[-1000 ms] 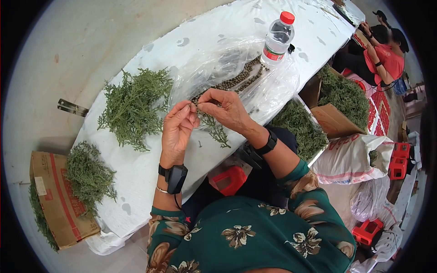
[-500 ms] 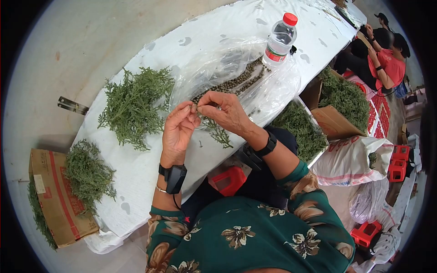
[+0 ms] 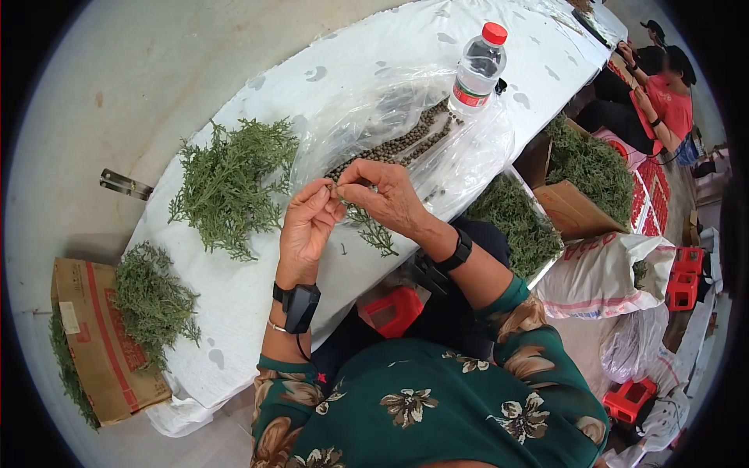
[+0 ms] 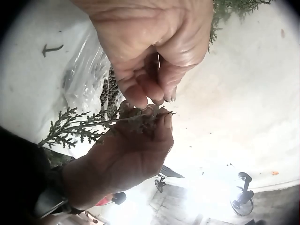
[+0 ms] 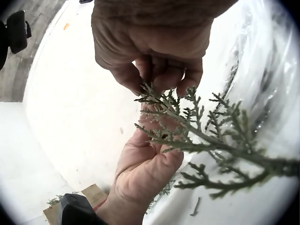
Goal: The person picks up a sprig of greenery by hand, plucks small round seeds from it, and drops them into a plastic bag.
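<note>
My right hand [image 3: 386, 199] pinches a green, scaly-leaved artificial sprig [image 3: 373, 232], whose leafy end hangs below the palm. In the left wrist view, the thin stem tip of the sprig [image 4: 79, 126] sticks out past the right fingertips. My left hand [image 3: 306, 230] meets the right at the fingertips, thumb and forefinger pinched around something small, mostly hidden. Just beyond the hands, brown beads [image 3: 398, 144] lie in rows on a clear plastic bag [image 3: 343, 117]. A loose heap of green sprigs [image 3: 230, 183] lies left of the hands.
A red-capped water bottle [image 3: 478, 70] stands on the bag. Another sprig heap [image 3: 152, 292] lies at the table's left end by a cardboard box [image 3: 97, 335]. Boxes of greenery [image 3: 511, 210] stand at the right. One person [image 3: 671, 105] sits at the far right.
My hands stay together at the fingertips with barely any shift, and the sprig hangs in the same place. At the far right, the seated person's head and arms have moved.
</note>
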`<move>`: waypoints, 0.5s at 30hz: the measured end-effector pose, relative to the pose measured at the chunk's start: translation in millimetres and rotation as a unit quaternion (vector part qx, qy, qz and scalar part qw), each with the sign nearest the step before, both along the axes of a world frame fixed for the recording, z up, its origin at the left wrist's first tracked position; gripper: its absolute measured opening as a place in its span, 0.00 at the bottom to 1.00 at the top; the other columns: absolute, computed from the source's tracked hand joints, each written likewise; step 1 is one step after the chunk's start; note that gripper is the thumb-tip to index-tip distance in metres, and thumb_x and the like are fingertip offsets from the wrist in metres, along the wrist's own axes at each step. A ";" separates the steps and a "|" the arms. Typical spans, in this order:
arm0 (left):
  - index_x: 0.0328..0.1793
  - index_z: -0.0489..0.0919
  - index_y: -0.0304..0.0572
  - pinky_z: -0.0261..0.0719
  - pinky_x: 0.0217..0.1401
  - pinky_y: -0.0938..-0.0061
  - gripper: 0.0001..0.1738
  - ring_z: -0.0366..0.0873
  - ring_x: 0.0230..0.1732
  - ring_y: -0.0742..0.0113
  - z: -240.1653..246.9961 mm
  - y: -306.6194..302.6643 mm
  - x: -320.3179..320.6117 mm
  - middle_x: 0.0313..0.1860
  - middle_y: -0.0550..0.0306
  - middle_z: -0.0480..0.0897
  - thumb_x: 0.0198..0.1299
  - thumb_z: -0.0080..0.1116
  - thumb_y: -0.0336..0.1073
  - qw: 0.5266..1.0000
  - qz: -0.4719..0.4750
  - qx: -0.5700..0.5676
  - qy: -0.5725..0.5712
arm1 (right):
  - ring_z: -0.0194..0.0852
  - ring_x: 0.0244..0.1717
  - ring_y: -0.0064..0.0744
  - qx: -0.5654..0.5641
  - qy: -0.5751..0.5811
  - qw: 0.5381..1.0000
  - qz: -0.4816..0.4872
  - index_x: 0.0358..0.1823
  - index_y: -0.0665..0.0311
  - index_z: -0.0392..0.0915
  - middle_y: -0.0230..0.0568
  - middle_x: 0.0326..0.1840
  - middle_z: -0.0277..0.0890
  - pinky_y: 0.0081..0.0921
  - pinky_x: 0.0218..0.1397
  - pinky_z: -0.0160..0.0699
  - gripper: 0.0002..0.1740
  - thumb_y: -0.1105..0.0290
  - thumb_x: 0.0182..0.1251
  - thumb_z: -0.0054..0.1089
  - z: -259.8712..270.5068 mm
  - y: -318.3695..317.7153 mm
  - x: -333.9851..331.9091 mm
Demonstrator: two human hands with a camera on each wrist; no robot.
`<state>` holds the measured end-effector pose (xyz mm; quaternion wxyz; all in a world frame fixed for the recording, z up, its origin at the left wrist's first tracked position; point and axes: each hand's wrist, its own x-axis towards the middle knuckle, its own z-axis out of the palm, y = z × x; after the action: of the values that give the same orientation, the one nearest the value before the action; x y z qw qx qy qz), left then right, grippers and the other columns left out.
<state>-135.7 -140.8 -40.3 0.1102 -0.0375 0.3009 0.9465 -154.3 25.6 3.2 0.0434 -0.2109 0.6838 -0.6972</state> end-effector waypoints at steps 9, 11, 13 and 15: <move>0.43 0.80 0.34 0.70 0.34 0.73 0.08 0.73 0.28 0.71 1.9 1.5 0.5 0.30 0.56 0.80 0.60 0.55 0.28 1.000 -0.004 -0.019 -0.004 | 0.65 0.26 0.16 0.029 0.024 0.999 -0.023 0.30 0.69 0.77 0.31 0.23 0.73 0.17 0.30 0.66 0.05 0.74 0.56 0.58 -7.0 -3.2 -1.4; 0.43 0.80 0.34 0.71 0.35 0.73 0.07 0.73 0.28 0.70 2.4 1.5 0.5 0.30 0.55 0.80 0.60 0.55 0.28 1.000 -0.004 -0.015 -0.009 | 0.65 0.26 0.16 0.019 0.017 0.999 -0.021 0.30 0.69 0.76 0.31 0.23 0.73 0.17 0.30 0.66 0.05 0.74 0.56 0.58 -5.3 -3.3 -0.8; 0.43 0.80 0.34 0.71 0.35 0.73 0.07 0.73 0.28 0.70 2.2 1.6 0.5 0.30 0.55 0.80 0.60 0.55 0.28 1.000 -0.004 -0.013 -0.011 | 0.65 0.26 0.16 0.023 0.023 0.999 -0.024 0.30 0.69 0.76 0.31 0.23 0.73 0.17 0.30 0.66 0.05 0.74 0.55 0.58 -5.8 -3.0 -1.1; 0.43 0.80 0.34 0.71 0.35 0.73 0.07 0.74 0.28 0.70 0.8 1.6 0.4 0.30 0.55 0.81 0.60 0.55 0.28 1.000 -0.005 -0.028 0.000 | 0.65 0.25 0.17 0.032 0.033 0.999 -0.029 0.29 0.69 0.76 0.32 0.23 0.73 0.18 0.29 0.66 0.05 0.74 0.55 0.58 -6.9 -3.0 -1.3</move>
<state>-135.3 -139.2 -39.6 0.1136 -0.0396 0.3274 0.9372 -155.6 22.6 -3.8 0.0076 -0.2124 0.7129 -0.6683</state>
